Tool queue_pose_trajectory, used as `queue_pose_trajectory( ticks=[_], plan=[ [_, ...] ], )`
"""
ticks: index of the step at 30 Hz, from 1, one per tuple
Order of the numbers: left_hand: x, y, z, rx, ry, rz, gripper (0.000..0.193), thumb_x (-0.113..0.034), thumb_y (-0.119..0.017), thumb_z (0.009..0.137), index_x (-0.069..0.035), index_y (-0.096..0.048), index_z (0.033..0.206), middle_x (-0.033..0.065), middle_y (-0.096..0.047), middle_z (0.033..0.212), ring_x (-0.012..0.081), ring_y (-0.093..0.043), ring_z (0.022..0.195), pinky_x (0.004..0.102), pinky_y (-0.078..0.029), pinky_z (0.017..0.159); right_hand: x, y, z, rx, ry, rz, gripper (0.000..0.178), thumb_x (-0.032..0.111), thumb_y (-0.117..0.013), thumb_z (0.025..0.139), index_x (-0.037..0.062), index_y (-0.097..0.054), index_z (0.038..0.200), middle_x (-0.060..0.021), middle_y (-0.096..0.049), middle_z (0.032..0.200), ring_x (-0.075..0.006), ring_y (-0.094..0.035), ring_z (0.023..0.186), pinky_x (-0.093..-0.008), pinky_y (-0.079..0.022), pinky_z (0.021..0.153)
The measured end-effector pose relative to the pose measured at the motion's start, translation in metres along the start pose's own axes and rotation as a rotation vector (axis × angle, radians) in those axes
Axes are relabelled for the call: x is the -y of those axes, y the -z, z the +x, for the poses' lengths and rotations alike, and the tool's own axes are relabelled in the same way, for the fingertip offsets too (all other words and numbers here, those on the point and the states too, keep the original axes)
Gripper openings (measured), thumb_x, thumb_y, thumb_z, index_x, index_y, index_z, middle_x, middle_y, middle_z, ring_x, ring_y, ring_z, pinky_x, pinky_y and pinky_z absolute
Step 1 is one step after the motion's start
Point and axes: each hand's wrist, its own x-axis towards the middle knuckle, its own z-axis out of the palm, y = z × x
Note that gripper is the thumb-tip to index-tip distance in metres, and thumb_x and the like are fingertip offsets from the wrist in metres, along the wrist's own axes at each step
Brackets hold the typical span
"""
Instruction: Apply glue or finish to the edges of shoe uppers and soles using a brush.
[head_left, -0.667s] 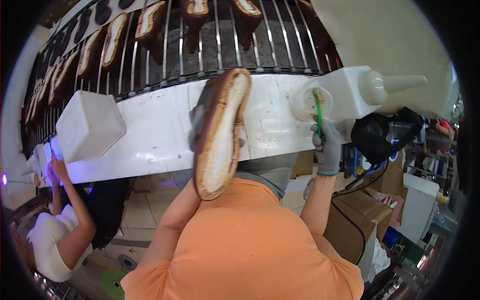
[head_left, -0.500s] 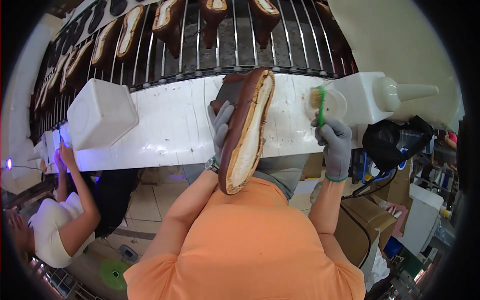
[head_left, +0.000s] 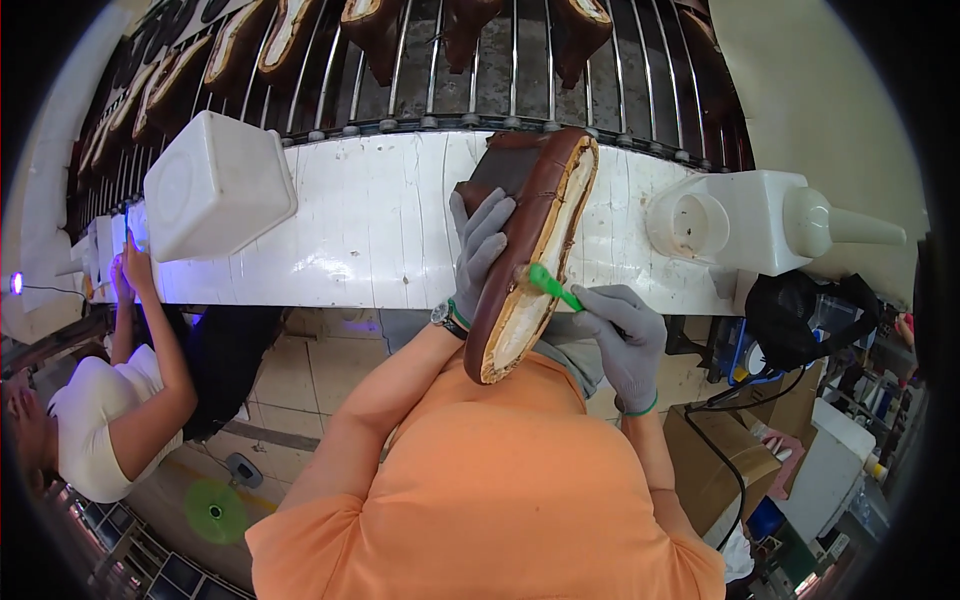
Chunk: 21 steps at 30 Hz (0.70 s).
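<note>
My left hand (head_left: 482,245), in a grey glove, grips a brown leather shoe upper (head_left: 520,235) from its left side. The upper is tilted, with its pale underside and tan rim turned up toward me. My right hand (head_left: 628,340), gloved too, is closed on the handle of a green brush (head_left: 552,286). The brush's bristle end touches the left rim of the underside near its middle. To the right on the white bench stands a small round white cup (head_left: 690,225) with dark specks inside.
A white plastic container (head_left: 220,190) stands on the bench (head_left: 350,220) at left, a white nozzle bottle (head_left: 790,222) lies at right. Beyond runs a roller conveyor (head_left: 500,60) bearing several shoe uppers. A co-worker (head_left: 120,410) sits at far left; a cardboard box (head_left: 720,470) is at lower right.
My right hand has brought the brush left and down from over the cup onto the shoe upper's rim. The upper and my left hand appear slightly farther right as the view shifted.
</note>
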Motion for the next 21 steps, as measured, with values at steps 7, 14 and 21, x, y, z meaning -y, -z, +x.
queue_pose_trajectory(
  ticks=[7,14,21],
  plan=[
    [-0.001,-0.009,-0.009,-0.052,0.077,-0.072,0.059,-0.015,-0.069,0.086,-0.018,-0.038,0.136,0.0173,-0.045,0.143,0.0388,-0.044,0.133,0.0646,-0.005,0.115,-0.005,0.003,0.027,-0.096,-0.038,-0.063,0.025,-0.003,-0.070,0.081,0.0001,-0.072,0.106,-0.0066,-0.068,0.088,-0.0077,-0.056,0.074,-0.0219,-0.044,0.064],
    [0.000,-0.006,-0.012,-0.049,0.067,-0.032,0.058,-0.016,-0.068,0.087,-0.018,-0.039,0.136,0.0164,-0.046,0.144,0.0384,-0.044,0.133,0.0657,-0.004,0.114,-0.030,0.008,0.060,-0.193,-0.035,-0.104,0.023,0.002,-0.068,0.085,0.0013,-0.072,0.108,-0.0037,-0.066,0.083,-0.0063,-0.053,0.071,-0.0221,-0.041,0.062],
    [-0.004,-0.004,-0.001,0.002,0.053,-0.046,0.051,-0.016,-0.066,0.087,-0.016,-0.041,0.132,0.0170,-0.047,0.142,0.0406,-0.045,0.132,0.0683,-0.003,0.112,-0.046,0.027,0.097,-0.292,0.042,-0.195,0.024,0.006,-0.067,0.087,0.0019,-0.071,0.110,-0.0030,-0.063,0.078,-0.0068,-0.050,0.069,-0.0238,-0.039,0.061]
  ],
)
